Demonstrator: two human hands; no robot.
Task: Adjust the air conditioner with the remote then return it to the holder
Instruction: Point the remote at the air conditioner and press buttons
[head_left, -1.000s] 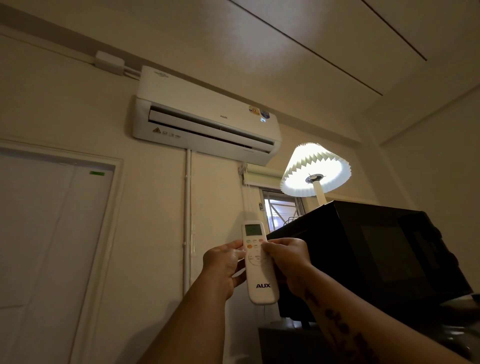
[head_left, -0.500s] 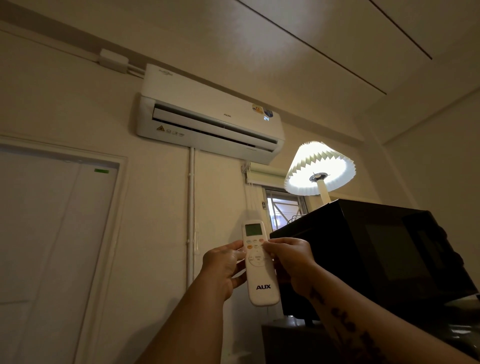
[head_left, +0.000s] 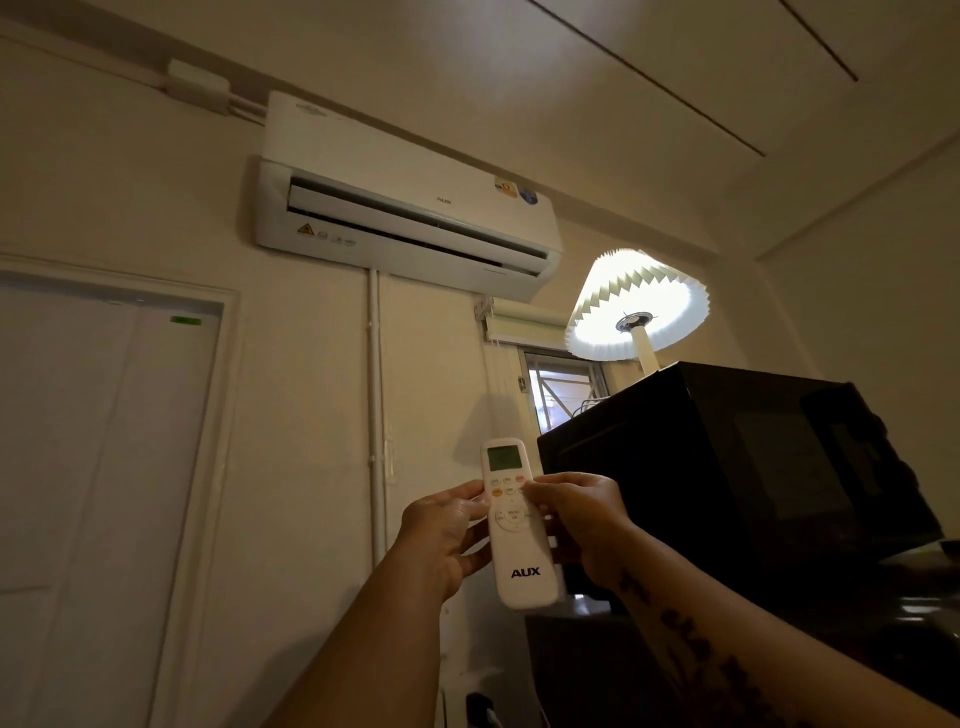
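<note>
A slim white plastic remote (head_left: 519, 525) is sitting upright in the lower centre of the frame, held from both sides. The left hand (head_left: 445, 535) is clasping its left edge, thumb lying across the upper button rows; the right hand (head_left: 582, 519) is gripping the right edge, its thumb pressing on the small coloured buttons just under the screen. The remote's rounded body is showing a pale green rectangular display at the top, orange and white oval buttons, a circular pad in the middle, and "AUX" in bold dark letters near the bottom. The right forearm is bearing dark tattooed lettering too blurred to read.

In the upper centre, the white glossy air conditioner (head_left: 405, 208) is hanging on the cream wall with its louvre open; it is carrying a small "AUX" mark, a yellow triangular warning sticker at lower left and round stickers at upper right. A thin white pipe (head_left: 375, 395) is running straight down beneath it.

At right, a lit pleated lampshade (head_left: 636, 301) is glowing above a black boxy appliance (head_left: 727, 467), which is sitting just beside the right hand. Plain wall is lying open to the left of the hands, up to a pale door (head_left: 98, 467) with a small green label.
</note>
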